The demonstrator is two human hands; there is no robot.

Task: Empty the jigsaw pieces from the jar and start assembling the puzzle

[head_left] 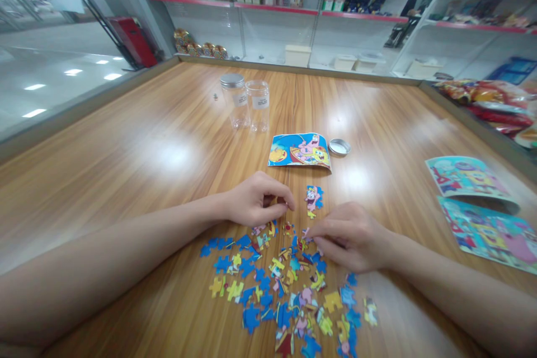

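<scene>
Loose jigsaw puzzle pieces [251, 318] in blue, yellow and pink lie scattered on the table in front of me. My left hand [260, 199] hovers at the far edge of the pile, thumb and index finger curled towards each other, with nothing visible between them. My right hand [353, 238] is at the pile's right side, its fingertips pinched at a small pinkish puzzle piece [307, 233], partly hidden. Beyond and between the hands lies a small joined group of pieces [312, 197] with a pink face and blue edges. Farther back lies a cartoon picture card [300, 152].
A lidded clear jar [238, 103] and an open clear jar [259, 109] stand farther back. A metal lid [339, 147] lies beside the card. Two more picture cards [474, 179] are at the right. Shelves [277, 8] with goods stand behind the wooden table [168, 100].
</scene>
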